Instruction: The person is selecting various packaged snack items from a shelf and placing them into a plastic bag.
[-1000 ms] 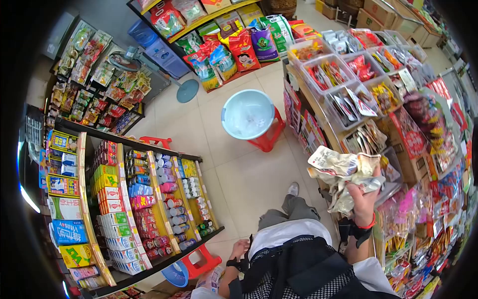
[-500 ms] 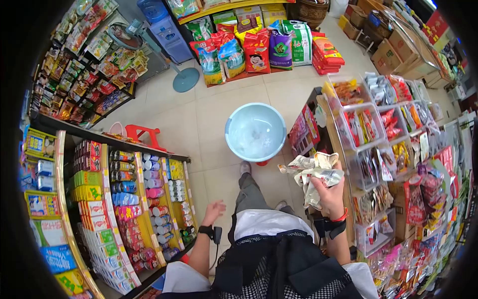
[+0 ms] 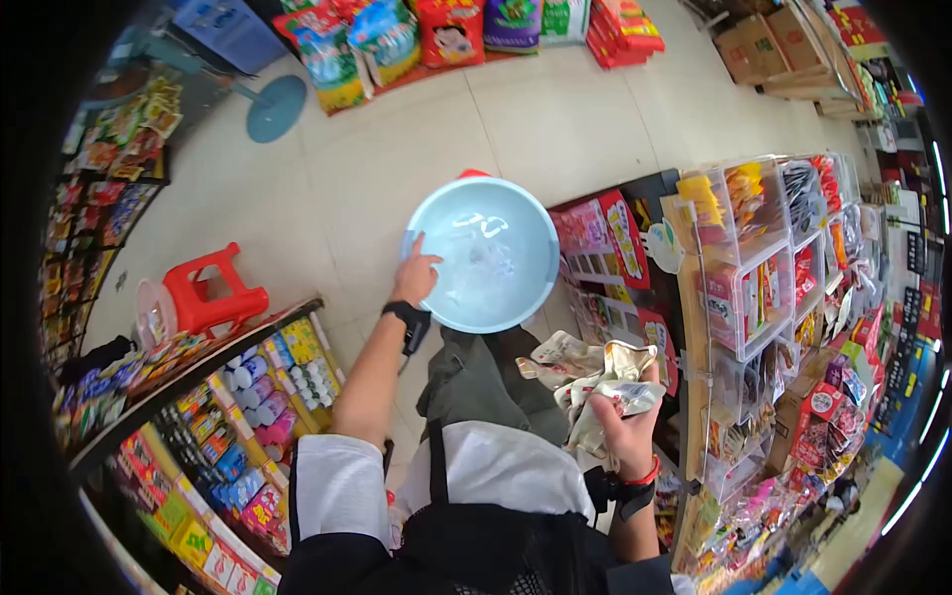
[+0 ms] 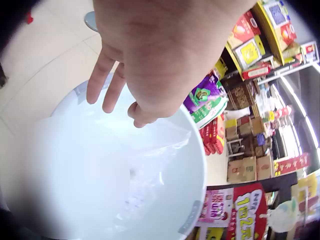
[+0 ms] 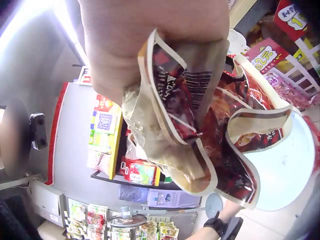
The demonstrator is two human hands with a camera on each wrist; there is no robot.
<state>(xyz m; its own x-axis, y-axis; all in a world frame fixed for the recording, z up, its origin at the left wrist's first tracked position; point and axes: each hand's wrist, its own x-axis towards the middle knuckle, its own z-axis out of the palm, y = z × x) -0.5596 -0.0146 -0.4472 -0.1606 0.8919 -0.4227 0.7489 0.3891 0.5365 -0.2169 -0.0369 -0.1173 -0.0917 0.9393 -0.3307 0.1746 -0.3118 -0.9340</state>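
A light blue plastic basin (image 3: 531,248) stands on a red stool, of which only a small red edge shows in the head view. Clear crinkled plastic (image 4: 167,142) lies inside the basin. My left hand (image 3: 415,278) is at the basin's left rim, its fingers loosely spread and holding nothing; the left wrist view has them over the rim. My right hand (image 3: 625,431) grips a bunch of snack packets (image 3: 585,387) beside the counter, thumb on top. Close up in the right wrist view, these packets (image 5: 172,100) have clear, dark red and cream-edged faces.
To the right runs a counter with clear snack bins (image 3: 739,297) and a red price sign (image 3: 620,238). Shelves of packaged goods (image 3: 238,426) and a red stool (image 3: 213,293) are at left. Bagged goods (image 3: 451,30) and a fan base (image 3: 276,109) stand at the back.
I have moved forward toward the basin. My left hand has reached out from beside my body to the basin's rim. The right hand still holds the packets.
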